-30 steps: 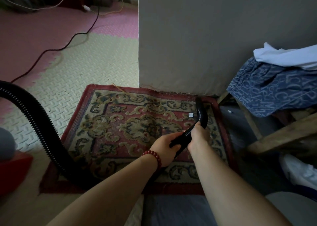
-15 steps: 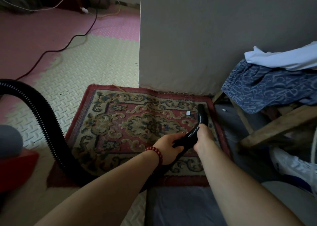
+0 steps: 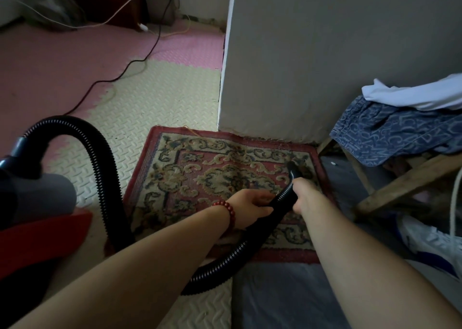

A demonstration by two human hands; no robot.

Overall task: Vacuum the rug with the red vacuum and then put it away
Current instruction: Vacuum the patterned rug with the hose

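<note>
Two-handed grip on hose (image 3: 106,168). Red vacuum (image 3: 37,241) far left on floor mat (image 3: 155,98), bulky, probably heavy. Ribbed hose bendy, loops onto rug (image 3: 200,158). Left hand (image 3: 250,203) fingers curl round hose; right hand (image 3: 306,193) grips near stiff nozzle (image 3: 293,170), tip at rug's right edge.

Reaching forward and down with both bare forearms, converging toward the hands. Gripping the hose (image 3: 282,203) with the left hand (image 3: 250,203), fingers curled round it, red bead bracelet (image 3: 228,210) on the wrist. Clenching the right hand (image 3: 303,193) round the same hose just ahead, back of the hand upward.
</note>
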